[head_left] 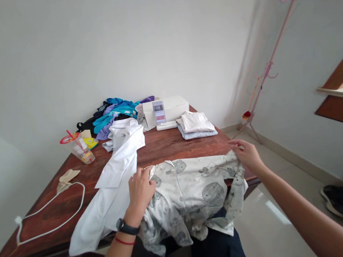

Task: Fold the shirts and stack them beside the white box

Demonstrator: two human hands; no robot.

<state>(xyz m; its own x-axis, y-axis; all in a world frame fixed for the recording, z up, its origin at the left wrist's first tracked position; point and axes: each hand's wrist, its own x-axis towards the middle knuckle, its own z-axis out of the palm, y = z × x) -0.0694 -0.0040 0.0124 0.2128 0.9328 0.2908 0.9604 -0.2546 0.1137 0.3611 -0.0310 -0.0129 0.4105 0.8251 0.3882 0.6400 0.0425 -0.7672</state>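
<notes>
A pale shirt point(197, 185) with grey leaf-like prints hangs over the near edge of the table, its lower part and sleeves reaching toward my lap. My left hand point(142, 188) grips its upper left corner, fingers closed on the cloth. At the opposite corner my right hand point(245, 155) pinches the fabric between thumb and fingers. The cloth is stretched between both hands. Beside my left hand lies a long white garment point(122, 171), draped across the table and over its front edge.
Behind are a heap of blue and purple clothes point(118, 109), a white box point(174, 105) and a folded stack of clothes point(196, 125). A plastic cup with straw point(81, 149) and a white cord point(56, 234) lie left on the wooden table point(161, 145). A pink coat stand point(276, 47) leans right.
</notes>
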